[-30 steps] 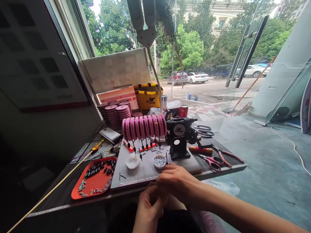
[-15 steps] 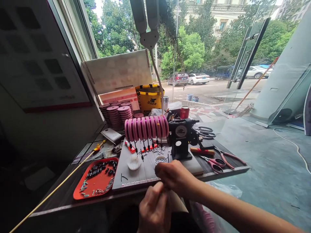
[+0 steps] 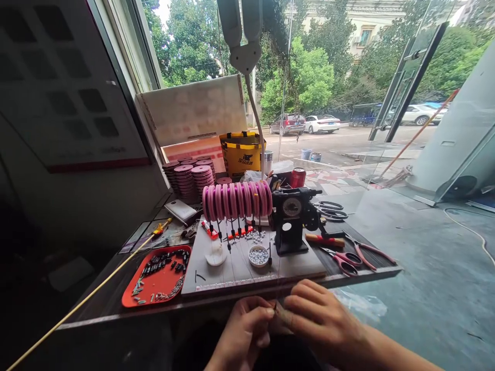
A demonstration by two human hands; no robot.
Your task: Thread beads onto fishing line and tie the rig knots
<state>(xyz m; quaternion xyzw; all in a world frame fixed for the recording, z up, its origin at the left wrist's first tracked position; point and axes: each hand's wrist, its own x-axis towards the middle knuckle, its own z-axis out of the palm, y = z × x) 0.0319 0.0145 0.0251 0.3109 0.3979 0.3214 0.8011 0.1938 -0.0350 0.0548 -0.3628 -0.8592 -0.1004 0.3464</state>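
My left hand (image 3: 244, 330) is just below the table's front edge, thumb and finger pressed together on something too small to make out. Close against it, my right hand (image 3: 325, 320) has its fingers curled and its fingertips meeting the left ones at the same spot. Above them, a row of pink spools (image 3: 237, 201) sits on a black hand-cranked winder (image 3: 291, 245). Thin lines with small black pieces (image 3: 229, 246) hang from the spools toward the table edge. A white cup of small grey beads (image 3: 258, 256) stands on the pale board (image 3: 240, 275).
An orange tray (image 3: 158, 281) with black and metal bits lies left, crossed nearby by a long yellow rod (image 3: 96, 293). Red-handled scissors (image 3: 346, 262) and pliers (image 3: 367, 253) lie right. Behind are stacked pink discs (image 3: 193, 178), a yellow bag (image 3: 243, 154) and a red can (image 3: 298, 178).
My right hand has moved down and right from in front of the bead cup, which now shows fully. Both hands meet lower, below the table edge. The view has shifted slightly.
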